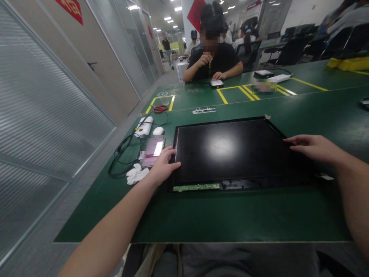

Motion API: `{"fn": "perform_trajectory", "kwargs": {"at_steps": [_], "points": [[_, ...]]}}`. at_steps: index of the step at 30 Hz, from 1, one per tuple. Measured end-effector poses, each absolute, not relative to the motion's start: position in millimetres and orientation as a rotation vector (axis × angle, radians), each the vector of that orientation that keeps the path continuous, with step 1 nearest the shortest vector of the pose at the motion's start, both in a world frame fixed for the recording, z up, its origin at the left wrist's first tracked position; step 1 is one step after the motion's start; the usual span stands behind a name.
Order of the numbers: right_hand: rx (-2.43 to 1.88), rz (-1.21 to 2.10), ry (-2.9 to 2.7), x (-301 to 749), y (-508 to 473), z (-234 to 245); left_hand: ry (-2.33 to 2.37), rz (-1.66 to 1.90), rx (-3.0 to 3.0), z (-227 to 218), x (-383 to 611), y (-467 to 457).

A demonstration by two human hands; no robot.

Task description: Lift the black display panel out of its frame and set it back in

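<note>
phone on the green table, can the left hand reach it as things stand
Probably yes: the left hand is close beside the phone with nothing visible between them, though it would have to leave the black panel.

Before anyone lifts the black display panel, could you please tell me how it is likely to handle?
The black display panel is probably stiff, given its straight edges. It may be fragile: the green circuit strip lies exposed along its near edge. Lying flat on the green table, it would likely slide rather than roll or tip.
</note>
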State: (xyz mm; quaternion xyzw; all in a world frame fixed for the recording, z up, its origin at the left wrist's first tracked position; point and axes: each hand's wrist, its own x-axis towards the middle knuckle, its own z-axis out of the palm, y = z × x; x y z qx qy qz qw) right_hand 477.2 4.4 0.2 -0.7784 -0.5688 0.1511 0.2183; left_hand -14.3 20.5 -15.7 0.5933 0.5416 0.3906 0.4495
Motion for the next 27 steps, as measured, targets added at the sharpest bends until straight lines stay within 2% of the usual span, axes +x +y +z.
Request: {"fn": "perform_trajectory", "kwargs": {"at_steps": [16,27], "points": [[-2.156,0.428,-1.566,484.7,7.8,-8.6,1.393,0.864,1.602,-13.4,-17.9,22.5],[-2.199,0.4,-1.569,479.6,5.9,-3.2,1.357,0.963,1.473,-1.8,-14.8,18.8]]}}
